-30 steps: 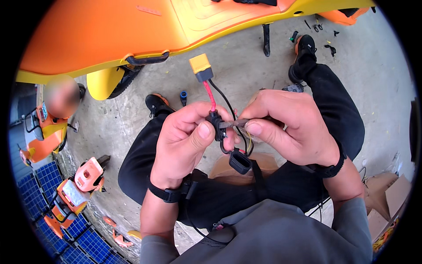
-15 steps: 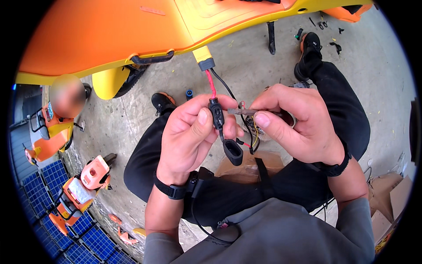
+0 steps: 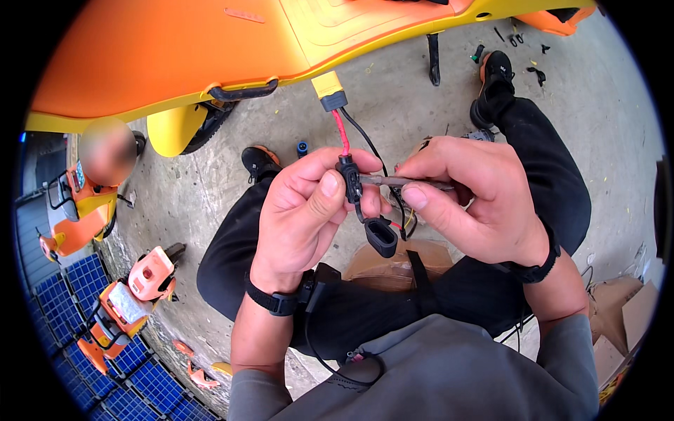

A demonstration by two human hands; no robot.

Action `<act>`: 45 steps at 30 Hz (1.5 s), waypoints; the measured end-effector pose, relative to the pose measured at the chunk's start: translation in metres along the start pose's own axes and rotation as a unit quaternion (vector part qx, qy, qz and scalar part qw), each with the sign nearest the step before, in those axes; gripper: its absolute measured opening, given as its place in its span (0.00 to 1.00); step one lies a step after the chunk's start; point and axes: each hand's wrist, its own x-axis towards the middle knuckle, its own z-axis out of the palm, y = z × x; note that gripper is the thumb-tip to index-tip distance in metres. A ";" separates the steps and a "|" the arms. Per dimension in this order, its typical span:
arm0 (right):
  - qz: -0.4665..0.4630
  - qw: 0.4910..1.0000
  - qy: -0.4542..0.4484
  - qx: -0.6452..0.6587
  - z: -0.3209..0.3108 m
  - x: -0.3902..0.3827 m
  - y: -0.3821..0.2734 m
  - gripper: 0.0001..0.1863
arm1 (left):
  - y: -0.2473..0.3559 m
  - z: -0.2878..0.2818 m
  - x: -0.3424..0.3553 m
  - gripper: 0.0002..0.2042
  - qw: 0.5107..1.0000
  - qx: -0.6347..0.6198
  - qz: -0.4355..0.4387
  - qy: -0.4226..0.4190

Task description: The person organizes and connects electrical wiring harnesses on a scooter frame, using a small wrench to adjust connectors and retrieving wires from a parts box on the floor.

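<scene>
My left hand pinches a black inline fuse holder between thumb and fingers. Its oval rubber cap hangs uncovered below on a short strap. A red wire runs from the holder up to a yellow-and-grey plug connector, from which a black wire also leads. Pinched in my right hand is a slim grey metal tool; its narrow end meets the holder's right side. My fingers hide its back part, so its exact kind is unclear.
Above the hands spans a large orange-and-yellow body panel with a black handle. A cardboard box lies between my legs. Orange ride-on vehicles and blue grid pallets stand at left; another person is there. Small parts and tools dot the floor.
The tool's tip has come from beside the fuse holder's upper right to its side and changed angle. The holder, cap and connector have shifted slightly right.
</scene>
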 end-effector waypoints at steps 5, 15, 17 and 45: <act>-0.050 0.997 0.006 -0.060 -0.001 0.000 -0.002 0.04 | 0.000 0.001 0.000 0.19 0.998 0.050 -0.003 0.030; -0.085 0.979 0.045 -0.179 0.006 -0.003 -0.007 0.08 | -0.003 -0.002 0.001 0.18 0.999 0.035 -0.009 0.034; -0.072 0.982 0.037 -0.172 0.006 -0.004 -0.006 0.07 | -0.005 -0.003 0.001 0.18 0.999 0.018 -0.016 0.030; -0.029 0.998 0.042 -0.029 -0.001 -0.002 0.003 0.03 | -0.002 -0.001 0.004 0.21 1.000 -0.002 0.001 0.007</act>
